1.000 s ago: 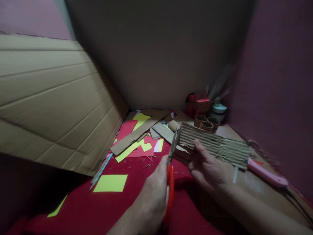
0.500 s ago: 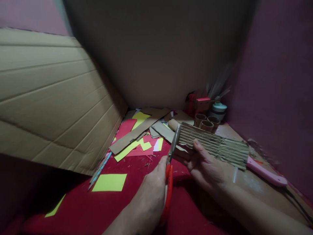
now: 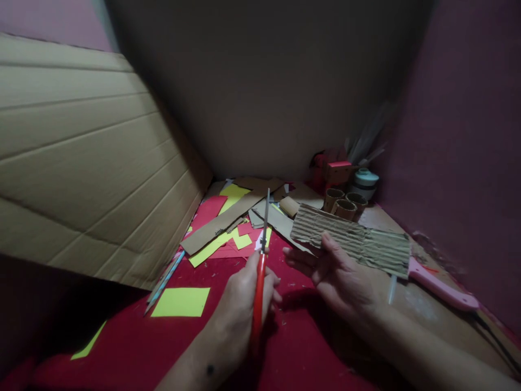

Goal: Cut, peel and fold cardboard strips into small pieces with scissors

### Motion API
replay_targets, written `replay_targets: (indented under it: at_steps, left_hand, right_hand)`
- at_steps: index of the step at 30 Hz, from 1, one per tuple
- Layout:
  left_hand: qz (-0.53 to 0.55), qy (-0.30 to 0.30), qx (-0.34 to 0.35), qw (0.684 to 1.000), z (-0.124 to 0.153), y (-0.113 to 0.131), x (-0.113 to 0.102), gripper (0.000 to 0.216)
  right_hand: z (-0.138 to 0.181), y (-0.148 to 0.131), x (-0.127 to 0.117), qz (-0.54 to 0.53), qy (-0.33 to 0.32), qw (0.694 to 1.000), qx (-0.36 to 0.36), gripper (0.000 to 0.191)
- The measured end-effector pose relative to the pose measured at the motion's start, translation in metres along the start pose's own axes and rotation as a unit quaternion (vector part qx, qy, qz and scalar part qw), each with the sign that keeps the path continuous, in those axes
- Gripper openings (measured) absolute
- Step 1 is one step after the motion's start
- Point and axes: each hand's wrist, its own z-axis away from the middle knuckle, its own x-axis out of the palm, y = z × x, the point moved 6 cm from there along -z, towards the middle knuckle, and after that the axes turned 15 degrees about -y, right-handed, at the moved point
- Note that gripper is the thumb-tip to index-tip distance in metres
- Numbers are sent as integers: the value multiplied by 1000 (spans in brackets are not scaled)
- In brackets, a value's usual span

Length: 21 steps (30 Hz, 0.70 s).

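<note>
At the back, a dark wall (image 3: 264, 98); at the right, a mauve wall (image 3: 468, 136). Below, a red surface (image 3: 146, 353). Slanting in from the left, a big cardboard panel (image 3: 81, 136), blocking that side. Opposite, a brown board (image 3: 415, 317). Toward the dark wall, a spread of scraps (image 3: 209, 212), crossed by a long brown strip (image 3: 220, 221). Coming from the right, the right hand (image 3: 342, 285), clamped on a corrugated piece (image 3: 345, 239), thumb on its face; held in front of the tubes (image 3: 345, 208), partly hiding them, and over one end of a pink tool (image 3: 443, 289). To its left, the left hand (image 3: 238, 301), closed round the handles of scissors (image 3: 266, 217), blades pointing away, in front of the scraps, apart from the corrugated piece. Behind the tubes, a teal-lidded jar (image 3: 365, 187). Near the panel, a yellow sheet (image 3: 181, 302) and a striped stick (image 3: 171, 274). Beneath the corrugated piece, a short clear stick (image 3: 392, 290).
</note>
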Motion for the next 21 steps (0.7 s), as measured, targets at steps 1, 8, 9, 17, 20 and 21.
replay_targets:
  at_steps: [1, 8, 9, 17, 20, 21]
  left_hand:
    - [-9, 13, 8, 1000, -2, 2, -5, 31]
    - [-366, 35, 13, 930, -21, 19, -43, 18]
    - [-433, 35, -20, 901, -25, 18, -48, 18]
    - [-617, 1, 0, 787, -17, 38, -43, 34]
    - [-522, -69, 169, 833, -9, 53, -26, 51]
    - [-493, -101, 217, 836, -8, 55, -20, 53]
  right_hand:
    - [0, 0, 0, 3, 3, 1000, 1, 20]
    - [0, -6, -7, 75, 34, 997, -10, 10]
    - [1, -7, -7, 93, 43, 995, -6, 7]
    - [4, -1, -5, 221, 0, 970, 102, 6]
    - [1, -1, -5, 203, -39, 974, 89, 7]
    - [1, 0, -5, 187, -53, 976, 93, 10]
